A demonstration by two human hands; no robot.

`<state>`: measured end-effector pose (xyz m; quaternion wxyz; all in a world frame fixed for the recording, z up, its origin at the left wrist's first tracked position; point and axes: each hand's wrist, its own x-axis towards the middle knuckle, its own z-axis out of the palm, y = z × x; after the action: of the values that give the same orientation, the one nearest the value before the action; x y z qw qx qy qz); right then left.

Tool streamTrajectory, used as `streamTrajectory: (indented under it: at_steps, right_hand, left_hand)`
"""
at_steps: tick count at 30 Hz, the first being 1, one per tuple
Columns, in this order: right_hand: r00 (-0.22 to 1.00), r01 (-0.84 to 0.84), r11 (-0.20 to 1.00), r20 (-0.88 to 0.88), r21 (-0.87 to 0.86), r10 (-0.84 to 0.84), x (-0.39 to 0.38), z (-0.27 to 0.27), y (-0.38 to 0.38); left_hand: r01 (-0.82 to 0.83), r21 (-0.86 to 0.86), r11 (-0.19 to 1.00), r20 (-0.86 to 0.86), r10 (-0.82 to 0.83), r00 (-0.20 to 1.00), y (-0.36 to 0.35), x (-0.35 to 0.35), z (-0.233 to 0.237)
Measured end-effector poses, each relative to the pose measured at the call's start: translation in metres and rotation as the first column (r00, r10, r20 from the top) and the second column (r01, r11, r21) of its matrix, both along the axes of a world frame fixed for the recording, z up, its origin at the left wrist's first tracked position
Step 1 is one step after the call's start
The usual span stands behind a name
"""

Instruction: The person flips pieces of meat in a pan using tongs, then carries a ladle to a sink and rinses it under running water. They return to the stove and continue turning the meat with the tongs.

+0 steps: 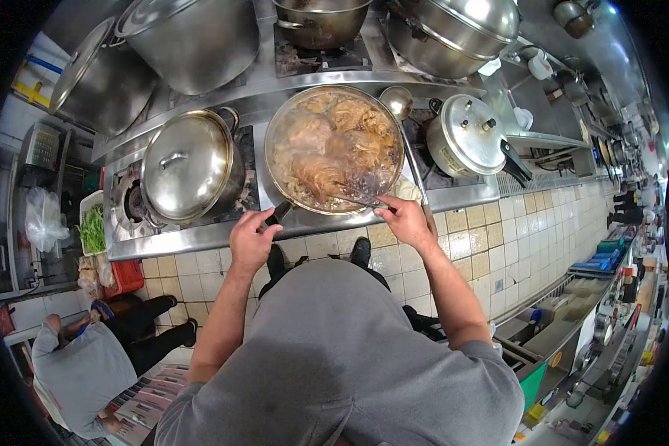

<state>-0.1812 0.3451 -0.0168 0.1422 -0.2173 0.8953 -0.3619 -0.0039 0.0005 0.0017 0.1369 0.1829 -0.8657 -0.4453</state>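
A wide round pan (269, 134) on the stove holds large pieces of meat (316, 175) in brown, bubbling liquid, with steam over it. My right hand (406, 221) is closed on a thin dark metal utensil (358, 201), whose far end reaches into the meat near the pan's front. My left hand (252, 236) is beside the pan's dark handle (278, 214) at the stove's front edge, its thumb and fingers apart; whether it touches the handle is unclear. A pale folded cloth (408, 190) lies against the pan's right side, near my right hand.
A lidded pot (188, 167) stands left of the pan, a pressure cooker (469, 137) right. A ladle (397, 102) rests between pan and cooker. Large pots (193, 44) line the back. A person (89, 372) is at the lower left, near a red crate (128, 276).
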Motion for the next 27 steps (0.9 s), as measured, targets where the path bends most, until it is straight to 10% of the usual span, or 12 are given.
streamTrajectory:
  at_steps: [10,19,21,27]
  right_hand:
    - [0.895,0.265,0.946,0.412,-0.188,-0.168,0.024,-0.027,0.011]
    - [0.923,0.336,0.932,0.244,-0.134,-0.298,0.029,-0.009,0.010]
    - [0.948,0.245,0.963,-0.233,0.109,-0.215,0.039,0.013,0.001]
    - [0.949,0.128,0.965,-0.311,0.228,-0.052,0.044,0.041,-0.018]
  left_hand:
    - [0.020,-0.030,0.999,0.022,-0.019,1.000,-0.001,0.001,0.000]
    - [0.026,-0.034,0.999,0.049,-0.024,0.999,-0.003,0.000,-0.001]
    - [0.020,-0.042,0.999,0.051,-0.018,0.999,-0.003,0.000,-0.001]
    - [0.012,-0.046,0.999,0.060,-0.009,0.998,0.000,0.001,0.003]
